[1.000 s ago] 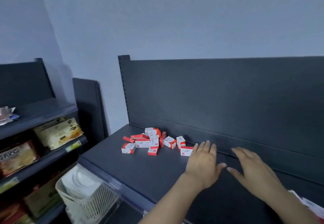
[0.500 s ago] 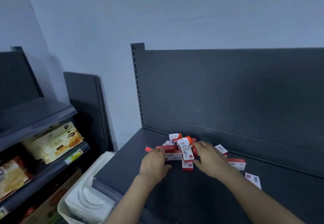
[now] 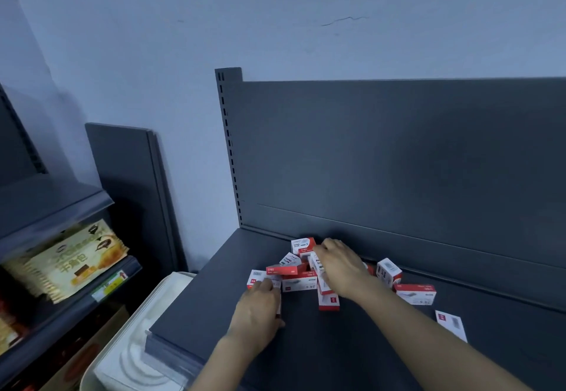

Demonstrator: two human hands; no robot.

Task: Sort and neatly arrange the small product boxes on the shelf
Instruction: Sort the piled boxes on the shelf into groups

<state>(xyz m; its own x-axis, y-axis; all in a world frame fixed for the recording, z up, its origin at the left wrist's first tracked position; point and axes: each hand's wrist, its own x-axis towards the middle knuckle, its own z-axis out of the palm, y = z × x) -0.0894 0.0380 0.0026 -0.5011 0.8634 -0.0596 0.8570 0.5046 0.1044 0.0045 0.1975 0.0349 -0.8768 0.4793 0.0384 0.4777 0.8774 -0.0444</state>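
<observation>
Facing a blue wall [image 3: 275, 23], the grey shelf [image 3: 214, 305] bears boxes [image 3: 299, 284]; hands [image 3: 260, 305] [image 3: 340, 265] curled, grips unclear.

A single head-worn wide-angle view looks forward and down, close above the dark shelf [image 3: 214, 298], facing its upright back panel [image 3: 398, 161]; the shelf's left edge is in sight.

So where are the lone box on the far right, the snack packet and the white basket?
Lone box [image 3: 450, 325], head view, its white top face.
Snack packet [image 3: 70, 263], head view, middle of its front.
White basket [image 3: 131, 320], head view, its left rim.
</observation>
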